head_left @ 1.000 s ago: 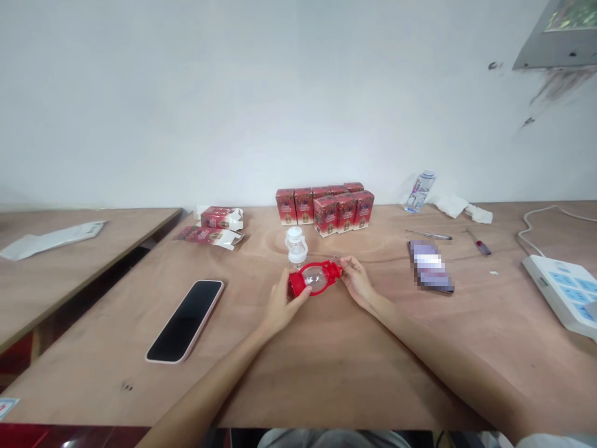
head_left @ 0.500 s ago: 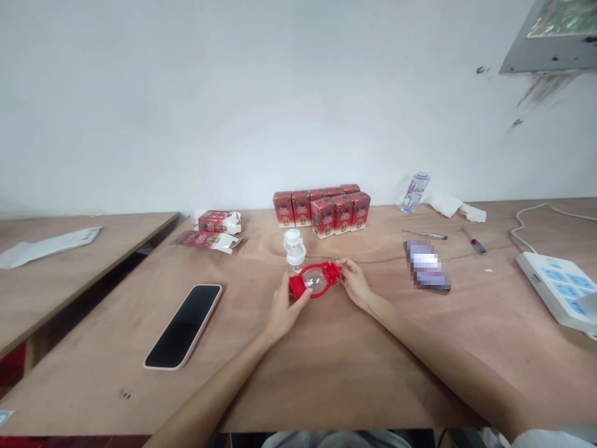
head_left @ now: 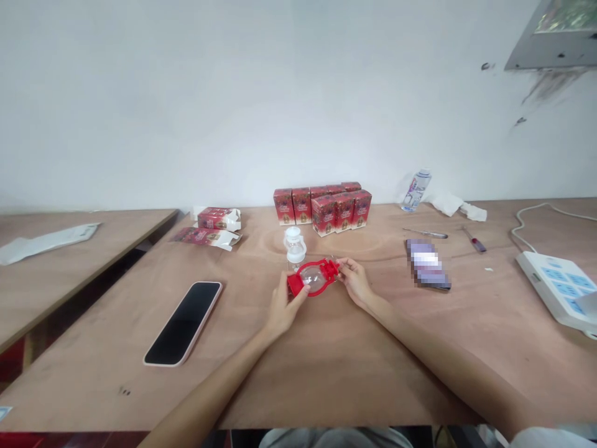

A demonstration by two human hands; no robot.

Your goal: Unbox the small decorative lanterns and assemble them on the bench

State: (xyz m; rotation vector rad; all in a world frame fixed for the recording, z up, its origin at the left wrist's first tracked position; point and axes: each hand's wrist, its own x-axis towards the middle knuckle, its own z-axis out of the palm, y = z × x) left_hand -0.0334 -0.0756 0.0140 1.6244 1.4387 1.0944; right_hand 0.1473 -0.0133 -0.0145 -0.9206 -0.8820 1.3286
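A small red toy lantern [head_left: 313, 278] with a clear globe lies on its side over the middle of the wooden table [head_left: 326, 367]. My left hand [head_left: 282, 306] grips its left end, fingers closed round the red base. My right hand [head_left: 355, 280] pinches the right end, the red top. Just behind the lantern stands a white and clear lantern [head_left: 295, 246], upright and untouched.
Several red boxes [head_left: 324, 206] stand in a cluster behind. Two opened red boxes [head_left: 215, 226] lie at the left. A phone [head_left: 184, 322] lies face down at the left, a blurred dark item [head_left: 426, 264], screwdrivers [head_left: 474, 240], a water bottle [head_left: 416, 189] and a white power strip [head_left: 557, 287] at the right.
Both hands have kept hold of the red lantern and turned it slightly; it sits a touch higher. The view has shifted a little.
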